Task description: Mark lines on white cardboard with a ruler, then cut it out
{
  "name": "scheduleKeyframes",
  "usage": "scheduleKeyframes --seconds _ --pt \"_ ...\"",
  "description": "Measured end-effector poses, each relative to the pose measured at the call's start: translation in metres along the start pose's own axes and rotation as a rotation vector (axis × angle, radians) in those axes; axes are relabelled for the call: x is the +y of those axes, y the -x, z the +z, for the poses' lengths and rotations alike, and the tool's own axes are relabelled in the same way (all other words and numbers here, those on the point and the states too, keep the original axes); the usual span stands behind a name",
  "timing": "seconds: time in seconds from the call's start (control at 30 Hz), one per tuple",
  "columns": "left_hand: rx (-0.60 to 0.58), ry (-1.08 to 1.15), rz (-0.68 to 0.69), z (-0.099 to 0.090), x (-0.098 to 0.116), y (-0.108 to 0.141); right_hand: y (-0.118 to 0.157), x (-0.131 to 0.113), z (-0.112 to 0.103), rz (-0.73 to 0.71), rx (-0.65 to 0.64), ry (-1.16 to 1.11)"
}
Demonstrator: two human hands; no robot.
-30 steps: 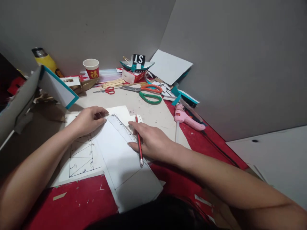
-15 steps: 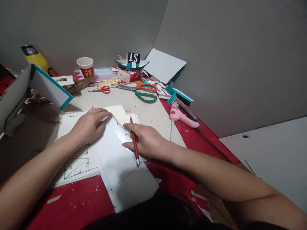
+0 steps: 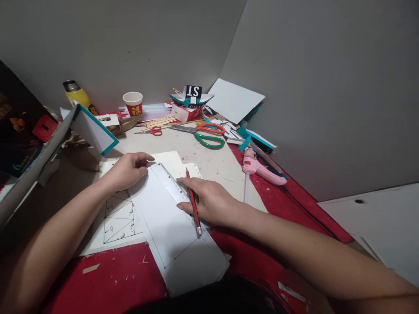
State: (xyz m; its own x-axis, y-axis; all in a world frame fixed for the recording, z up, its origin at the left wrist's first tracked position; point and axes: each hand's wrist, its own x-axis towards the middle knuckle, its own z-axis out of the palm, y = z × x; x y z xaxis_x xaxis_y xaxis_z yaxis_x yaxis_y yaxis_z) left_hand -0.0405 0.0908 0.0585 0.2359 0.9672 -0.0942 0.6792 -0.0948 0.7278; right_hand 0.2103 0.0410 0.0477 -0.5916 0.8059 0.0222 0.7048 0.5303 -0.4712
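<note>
Left hand (image 3: 128,172) shifted back, ruler (image 3: 168,183) under right hand (image 3: 211,200)

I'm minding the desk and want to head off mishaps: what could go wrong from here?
The ruler could slip on the white sheet, since the right hand has its fingers on it while also holding the pencil. The right forearm lies close to the stick of the glue gun and might nudge it. I can't tell whether the gun is hot.
</note>
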Motion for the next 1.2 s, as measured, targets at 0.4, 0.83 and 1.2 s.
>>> scheduleKeyframes --seconds 0.4,0.83,1.2 --pt "-0.043 0.374 -0.245 -0.003 0.006 0.0 0.002 -0.003 0.001 0.005 -0.032 -0.03" --pt "-0.062 0.594 -0.337 -0.007 0.014 0.003 0.003 -0.005 0.003 -0.024 -0.019 -0.026" --pt "0.141 0.806 -0.311 -0.026 0.007 0.0 0.0 0.005 -0.027 0.035 0.24 -0.297"
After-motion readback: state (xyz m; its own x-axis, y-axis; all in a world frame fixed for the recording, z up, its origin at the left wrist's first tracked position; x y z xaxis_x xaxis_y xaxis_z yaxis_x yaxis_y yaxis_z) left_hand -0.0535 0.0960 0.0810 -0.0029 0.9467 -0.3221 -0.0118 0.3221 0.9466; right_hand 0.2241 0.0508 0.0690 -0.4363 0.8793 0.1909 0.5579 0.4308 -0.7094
